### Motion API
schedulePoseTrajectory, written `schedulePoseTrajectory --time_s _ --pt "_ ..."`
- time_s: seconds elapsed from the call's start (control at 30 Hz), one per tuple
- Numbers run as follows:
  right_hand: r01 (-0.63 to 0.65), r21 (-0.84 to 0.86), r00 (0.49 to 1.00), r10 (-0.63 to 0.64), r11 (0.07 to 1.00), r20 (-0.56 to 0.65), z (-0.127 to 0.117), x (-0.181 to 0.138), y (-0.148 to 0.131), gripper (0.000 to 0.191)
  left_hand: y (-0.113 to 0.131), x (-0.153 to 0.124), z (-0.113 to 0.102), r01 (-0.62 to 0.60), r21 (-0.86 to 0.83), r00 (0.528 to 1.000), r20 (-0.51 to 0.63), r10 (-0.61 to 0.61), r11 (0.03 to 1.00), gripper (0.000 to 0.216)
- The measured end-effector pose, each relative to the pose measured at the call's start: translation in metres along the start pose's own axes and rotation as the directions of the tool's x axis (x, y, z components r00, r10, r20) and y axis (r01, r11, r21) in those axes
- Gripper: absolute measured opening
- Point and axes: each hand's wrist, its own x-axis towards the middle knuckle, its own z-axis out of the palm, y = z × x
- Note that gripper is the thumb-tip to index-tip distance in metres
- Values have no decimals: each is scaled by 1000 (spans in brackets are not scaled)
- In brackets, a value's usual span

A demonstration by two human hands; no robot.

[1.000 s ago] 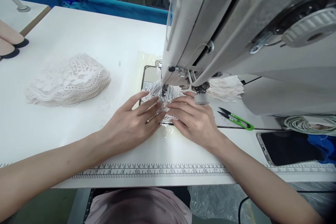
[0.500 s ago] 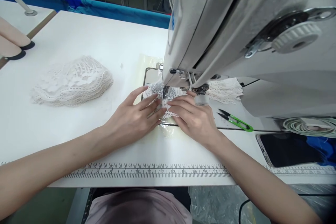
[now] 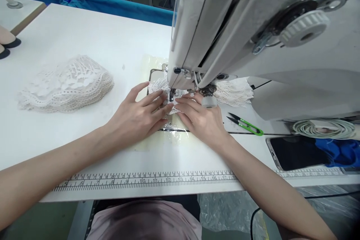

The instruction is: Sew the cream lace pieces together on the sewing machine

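A piece of white lace (image 3: 158, 84) lies under the presser foot (image 3: 171, 95) of a sewing machine (image 3: 194, 26). Flat on its left part rests my left hand (image 3: 139, 117), fingers spread. My right hand (image 3: 201, 120) presses the lace from the other side with fingers stretched out, its fingertips close to the foot. Both hands are open and pin the fabric down rather than grip it. The machine head hides the far part of the lace and some of the right fingers.
On the left lies a stack of lace pieces (image 3: 70, 84); more lace (image 3: 233, 92) sits behind the needle area. Green thread snips (image 3: 246, 124), a phone (image 3: 298, 153), a coiled pale tape (image 3: 323, 129) and blue cloth (image 3: 341, 152) are at right. A printed ruler (image 3: 140, 182) runs along the front edge.
The lace has slid away from me under the presser foot, so less of it shows on the near side. My hands have moved slightly with it. The whole view has shifted a little.
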Motion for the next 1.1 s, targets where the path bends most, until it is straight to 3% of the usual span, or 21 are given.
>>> schedulePoseTrajectory --time_s 0.27,0.6,0.83,1.1 --pt "116 -41 993 -118 992 -24 -6 -9 -8 20 8 -6 -5 -15 29 999 -38 16 999 25" --pt "98 -27 995 -99 995 -25 -5 -5 -4 20 2 -5 2 31 -20 999 -22 -32 999 28" --pt "50 -36 998 -48 998 47 -3 -5 -3 28 2 -5 2 43 -27 999 -5 -43 999 29" --pt "66 -27 997 -65 997 32 -6 -5 -3 22 4 -5 -1 42 -54 999 -23 -43 998 25"
